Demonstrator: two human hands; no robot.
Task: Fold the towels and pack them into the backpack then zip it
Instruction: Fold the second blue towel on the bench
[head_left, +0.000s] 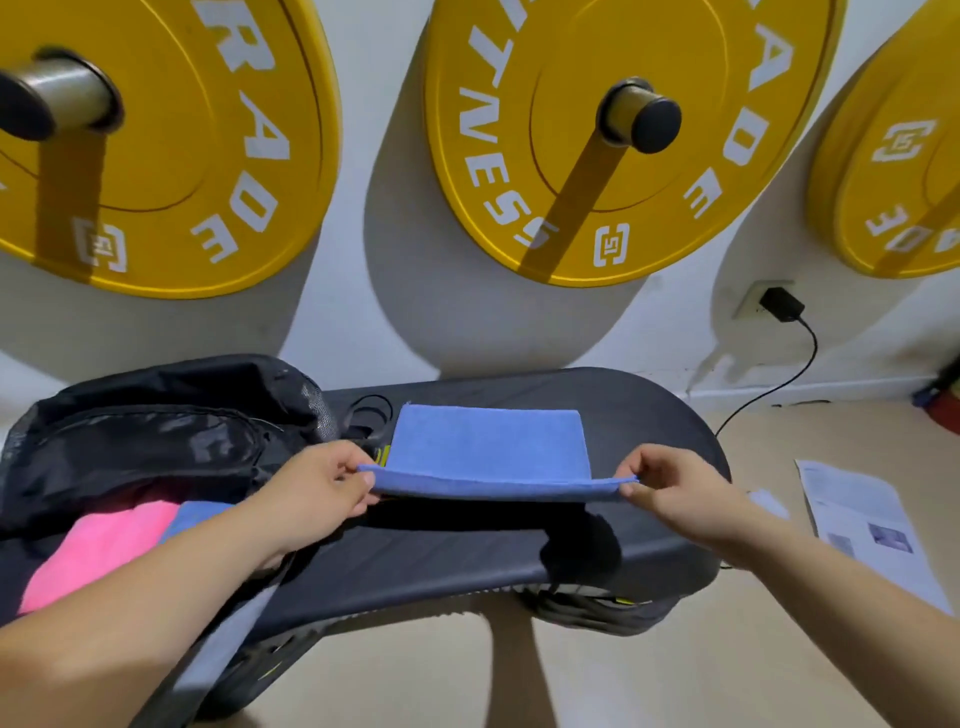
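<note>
Left hand (326, 486) and right hand (670, 486) pinch the near corners of a folded blue towel (488, 449) lifted off the dark bench (649, 415), bare padding to its right, the open backpack (156, 431) holding pink towel (98, 545) at left.

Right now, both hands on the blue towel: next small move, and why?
Probably carry the near edge forward onto the far edge to finish the fold. The left hand and right hand pinch the near corners of the blue towel, raised off the bench; the backpack lies open with towels inside.
</note>
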